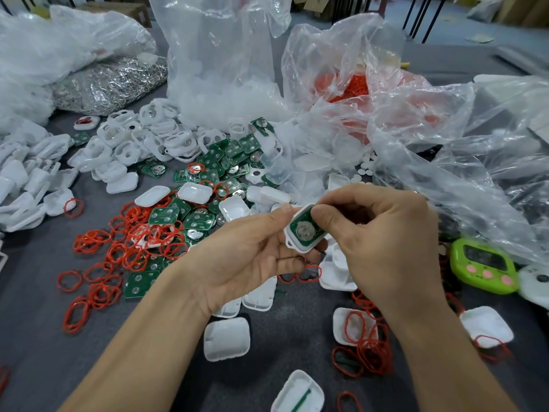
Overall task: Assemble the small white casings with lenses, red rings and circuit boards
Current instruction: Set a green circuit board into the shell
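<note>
Between both hands sits a small white casing (pixel 300 243) with a green circuit board (pixel 304 230) seated in it, its round metal contact facing up. My left hand (pixel 252 257) holds the casing from the left and below, thumb on its top edge. My right hand (pixel 383 242) pinches the casing's upper right, with a fingertip pressing on the board. A red ring (pixel 309 273) hangs by my left fingers. Loose red rings (pixel 118 251), green boards (pixel 208 171) and white casing halves (pixel 227 339) lie scattered on the grey table.
Clear plastic bags stand at the back: one with white parts (pixel 219 84), one with red rings (pixel 353 87). A heap of metal clips (pixel 110 84) lies back left. A green timer (pixel 482 264) sits at the right. White frames (pixel 142 138) are piled at left.
</note>
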Demonstrator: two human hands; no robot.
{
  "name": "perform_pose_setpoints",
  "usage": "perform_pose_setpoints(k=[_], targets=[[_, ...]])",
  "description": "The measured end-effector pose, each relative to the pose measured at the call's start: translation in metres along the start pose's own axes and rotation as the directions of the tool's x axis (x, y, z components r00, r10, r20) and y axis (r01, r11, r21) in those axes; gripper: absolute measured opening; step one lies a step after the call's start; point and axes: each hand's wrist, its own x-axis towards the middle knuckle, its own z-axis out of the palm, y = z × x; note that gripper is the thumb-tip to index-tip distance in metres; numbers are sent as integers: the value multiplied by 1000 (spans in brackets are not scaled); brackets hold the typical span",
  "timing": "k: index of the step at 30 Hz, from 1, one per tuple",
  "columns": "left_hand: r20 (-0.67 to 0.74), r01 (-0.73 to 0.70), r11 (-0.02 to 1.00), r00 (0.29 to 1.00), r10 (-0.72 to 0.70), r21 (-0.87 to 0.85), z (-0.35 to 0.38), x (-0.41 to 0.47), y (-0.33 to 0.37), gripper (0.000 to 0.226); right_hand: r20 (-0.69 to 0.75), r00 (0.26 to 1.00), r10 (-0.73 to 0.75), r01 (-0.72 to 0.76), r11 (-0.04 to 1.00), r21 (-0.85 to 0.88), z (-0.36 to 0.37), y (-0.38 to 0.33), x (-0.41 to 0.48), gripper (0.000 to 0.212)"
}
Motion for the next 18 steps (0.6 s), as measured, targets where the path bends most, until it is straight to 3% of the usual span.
perform_pose_setpoints(k=[10, 15, 18], targets=[[44, -9, 1000, 999, 9, -2, 0, -1, 1, 38, -62, 998, 0, 1, 1000, 12, 2, 3, -2, 10], [77, -1, 1000, 997, 1, -5, -2, -2, 2, 46, -163, 975, 150, -125, 980, 157, -6, 13, 5, 17], [85, 3, 1000, 996, -1, -19, -2, -2, 3, 46, -78, 964, 253, -227, 941, 251, -8, 15, 9, 14]])
